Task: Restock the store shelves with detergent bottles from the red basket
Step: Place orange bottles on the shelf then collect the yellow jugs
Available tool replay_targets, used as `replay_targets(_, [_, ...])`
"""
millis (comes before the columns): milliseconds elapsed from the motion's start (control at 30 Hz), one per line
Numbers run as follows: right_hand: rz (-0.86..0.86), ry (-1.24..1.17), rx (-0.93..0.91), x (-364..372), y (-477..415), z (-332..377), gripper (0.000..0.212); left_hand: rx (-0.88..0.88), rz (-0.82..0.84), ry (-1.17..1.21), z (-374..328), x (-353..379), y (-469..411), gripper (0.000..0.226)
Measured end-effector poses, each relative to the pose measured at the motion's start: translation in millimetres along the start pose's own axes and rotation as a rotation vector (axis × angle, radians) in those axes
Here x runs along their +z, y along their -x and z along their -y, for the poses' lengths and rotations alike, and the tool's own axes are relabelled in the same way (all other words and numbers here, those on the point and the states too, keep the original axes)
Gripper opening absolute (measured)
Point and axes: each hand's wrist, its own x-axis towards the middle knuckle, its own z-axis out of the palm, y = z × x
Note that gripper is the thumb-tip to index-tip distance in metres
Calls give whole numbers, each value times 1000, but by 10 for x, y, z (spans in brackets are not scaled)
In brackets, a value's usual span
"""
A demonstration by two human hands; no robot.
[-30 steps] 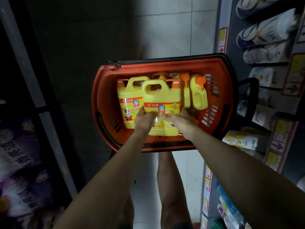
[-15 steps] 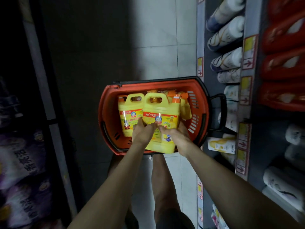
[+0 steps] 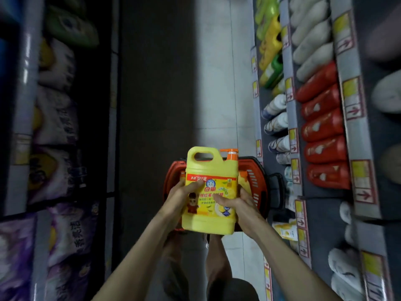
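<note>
Detergent bottle (image 3: 209,192) lower centre, held above red basket (image 3: 256,170) — left hand (image 3: 181,199) and right hand (image 3: 242,205) grip its sides, fingers (image 3: 195,185) curled onto its front. Keep it upright, two-handed; probably aim for yellow jugs (image 3: 269,44) on shelf (image 3: 290,118), upper right.

Detergent bottle (image 3: 209,192) above the basket (image 3: 252,170)
I see it between my left hand (image 3: 180,197) and right hand (image 3: 242,205), basket on the floor (image 3: 217,83) beneath, shelves (image 3: 293,118) either side.
</note>
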Motion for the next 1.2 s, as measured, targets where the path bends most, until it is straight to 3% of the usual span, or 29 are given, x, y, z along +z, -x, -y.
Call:
replay_targets(67, [22,13,-48,111,224,222,75,32,36,-27,-249,-40,249,40])
replay_targets(267, [39,-10,-193,370,889,870,70,154,55,-15,-898,-93,949,61])
replay_targets(800, [44,-17,-692,1155,2215,2505,72,667,183,-37,-2584,-284,2458,51])
replay_targets(967, [67,34,-806,1192,2424,2793,80,796,166,-40,-2815,-258,2770,47])
replay_targets(1200, [184,237,-941,1178,2820,3205,83,1004,5,-15,-2901,-117,3233,49])
